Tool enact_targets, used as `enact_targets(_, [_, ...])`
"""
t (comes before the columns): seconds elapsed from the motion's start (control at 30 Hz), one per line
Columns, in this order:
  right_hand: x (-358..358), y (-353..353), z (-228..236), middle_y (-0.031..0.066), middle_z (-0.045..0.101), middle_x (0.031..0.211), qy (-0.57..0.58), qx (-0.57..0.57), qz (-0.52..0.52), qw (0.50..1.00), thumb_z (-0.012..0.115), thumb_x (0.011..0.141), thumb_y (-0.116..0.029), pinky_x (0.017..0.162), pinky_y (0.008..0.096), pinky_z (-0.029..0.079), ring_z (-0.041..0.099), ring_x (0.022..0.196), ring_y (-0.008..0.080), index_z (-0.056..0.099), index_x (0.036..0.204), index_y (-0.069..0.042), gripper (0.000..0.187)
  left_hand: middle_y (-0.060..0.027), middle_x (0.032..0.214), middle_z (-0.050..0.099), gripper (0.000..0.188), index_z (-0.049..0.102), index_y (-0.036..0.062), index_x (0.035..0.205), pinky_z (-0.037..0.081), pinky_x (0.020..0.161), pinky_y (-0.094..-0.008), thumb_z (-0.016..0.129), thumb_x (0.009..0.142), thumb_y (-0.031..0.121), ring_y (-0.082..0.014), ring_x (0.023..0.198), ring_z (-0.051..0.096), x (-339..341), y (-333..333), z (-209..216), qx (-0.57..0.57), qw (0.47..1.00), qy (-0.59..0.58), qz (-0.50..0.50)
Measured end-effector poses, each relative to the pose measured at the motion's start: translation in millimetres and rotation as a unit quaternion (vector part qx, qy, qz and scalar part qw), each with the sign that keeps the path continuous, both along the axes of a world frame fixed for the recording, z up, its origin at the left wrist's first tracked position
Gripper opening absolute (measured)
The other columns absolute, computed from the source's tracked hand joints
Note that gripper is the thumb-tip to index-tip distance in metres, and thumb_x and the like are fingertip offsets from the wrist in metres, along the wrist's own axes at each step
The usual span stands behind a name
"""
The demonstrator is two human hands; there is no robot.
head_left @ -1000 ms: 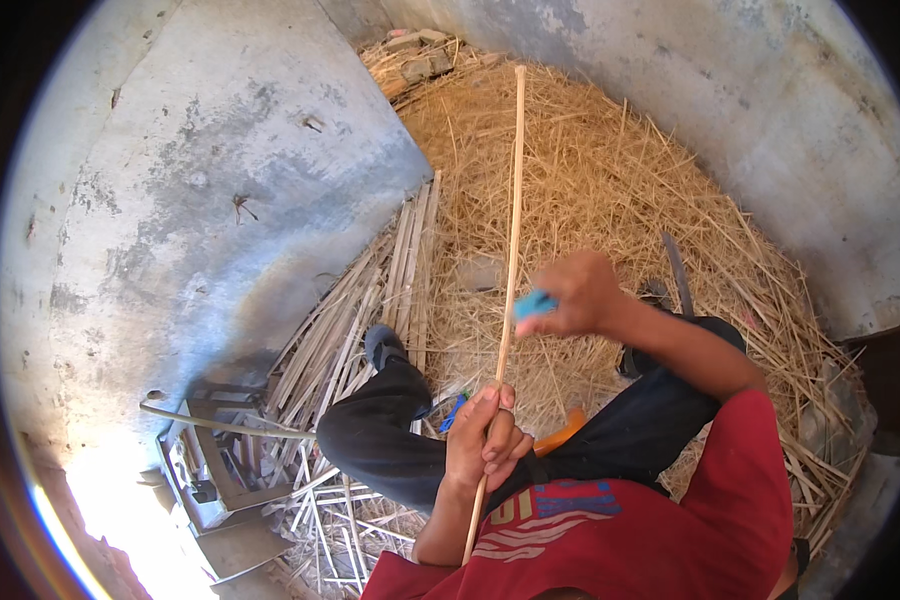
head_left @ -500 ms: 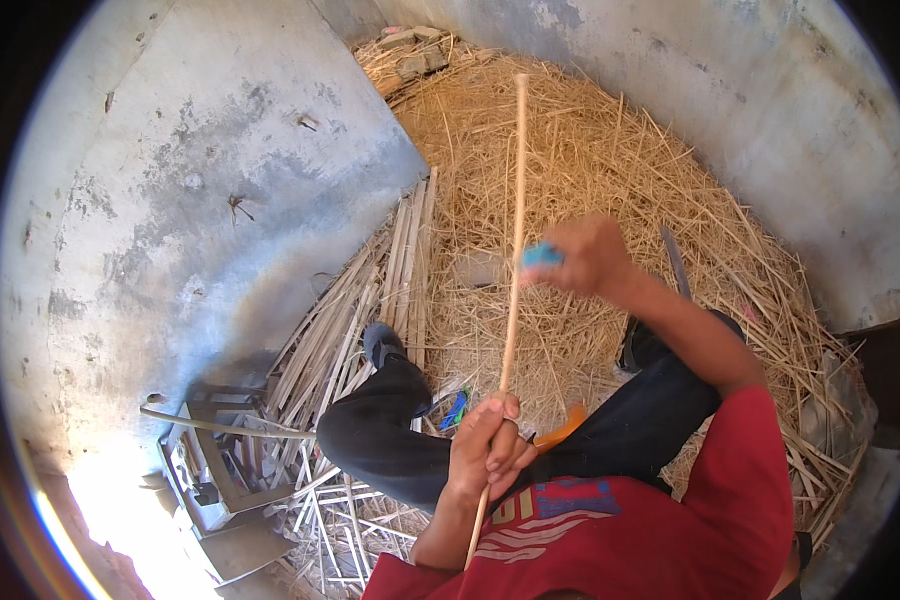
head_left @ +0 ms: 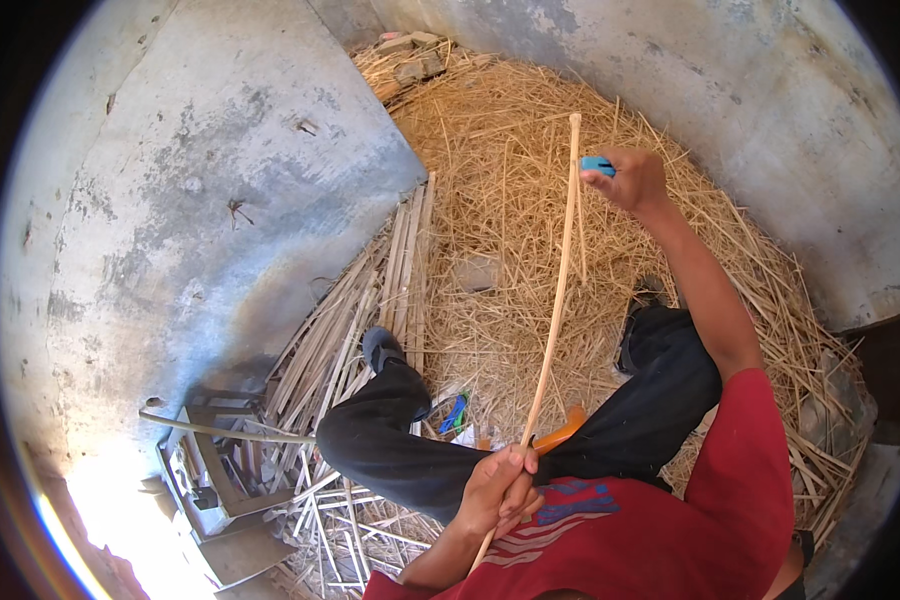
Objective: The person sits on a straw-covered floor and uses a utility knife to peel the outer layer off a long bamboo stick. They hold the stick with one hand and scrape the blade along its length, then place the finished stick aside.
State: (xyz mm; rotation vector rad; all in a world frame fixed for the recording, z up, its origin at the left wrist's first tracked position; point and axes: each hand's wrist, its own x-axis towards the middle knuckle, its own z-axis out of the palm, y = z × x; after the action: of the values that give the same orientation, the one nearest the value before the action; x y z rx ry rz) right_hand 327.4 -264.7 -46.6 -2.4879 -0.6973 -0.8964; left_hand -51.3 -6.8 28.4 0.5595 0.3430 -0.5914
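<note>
A long, thin pale cane-like stick slants up from my lap, its far tip slightly widened. My left hand is closed around its lower part at my waist. In my right hand is a small blue tool, held close beside the stick near its far end; its working edge cannot be made out. A thin strip hangs just right of the stick under that hand, perhaps a shaving. A curved orange handle-like thing lies between my legs, partly hidden.
Straw and shavings cover the floor between my legs and the curved grey wall. Split strips are heaped left of my foot. A metal-framed box stands lower left, with a thin rod across it. Blue-green scraps lie near my knee.
My right hand with the blue tool has moved far up along the stick, toward its tip. The stick's far end has swung to the right and lowered. My left hand has shifted slightly right.
</note>
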Motion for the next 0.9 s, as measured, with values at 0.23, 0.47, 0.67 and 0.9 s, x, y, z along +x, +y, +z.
enact_targets(0.23, [21.6, -32.8, -3.2, 0.0031, 0.046, 0.045, -0.070, -0.067, -0.021, 0.995, 0.034, 0.089, -0.074, 0.036, 0.0288, 0.034, 0.045, 0.039, 0.0136, 0.056, 0.058, -0.013, 0.072, 0.0021, 0.044, 0.032, 0.025, 0.050, 0.0042, 0.096, 0.026, 0.043, -0.0243, 0.037, 0.104, 0.024, -0.0071, 0.035, 0.024, -11.4, 2.2, 2.6, 0.065, 0.998, 0.013, -0.022])
enact_targets(0.47, [36.4, -134.9, -17.4, 0.0134, 0.058, 0.063, 0.398, 0.038, -0.334, 0.853, 0.031, 0.087, -0.075, 0.061, 0.0405, 0.046, 0.059, 0.063, 0.0256, 0.062, 0.076, -0.004, 0.079, 0.0018, 0.044, 0.033, 0.024, 0.052, 0.0061, 0.095, 0.030, 0.039, -0.0235, 0.040, 0.103, 0.026, -0.0086, 0.033, 0.030, -75.7, 52.7, 0.7, 0.180, 0.979, 0.080, 0.056])
enact_targets(0.67, [5.4, -22.1, -0.8, 0.0098, 0.059, 0.064, 0.350, 0.026, -0.114, 0.930, 0.032, 0.085, -0.079, 0.062, 0.0419, 0.046, 0.060, 0.064, 0.0237, 0.062, 0.078, -0.002, 0.082, 0.0015, 0.042, 0.032, 0.026, 0.050, 0.0041, 0.096, 0.027, 0.039, -0.0248, 0.036, 0.104, 0.025, -0.0079, 0.031, 0.024, -14.4, 37.8, -11.2, 0.139, 0.987, 0.007, 0.082])
enact_targets(0.9, [-57.2, 48.8, 18.6, 0.0042, 0.051, 0.055, 0.149, -0.013, 0.155, 0.976, 0.043, 0.088, -0.069, 0.045, 0.0359, 0.040, 0.051, 0.047, 0.0210, 0.057, 0.070, -0.011, 0.062, 0.0021, 0.042, 0.032, 0.026, 0.049, 0.0036, 0.096, 0.025, 0.038, -0.0235, 0.035, 0.104, 0.024, -0.0075, 0.030, 0.023, -2.6, 21.2, -4.9, 0.091, 0.995, -0.005, 0.049])
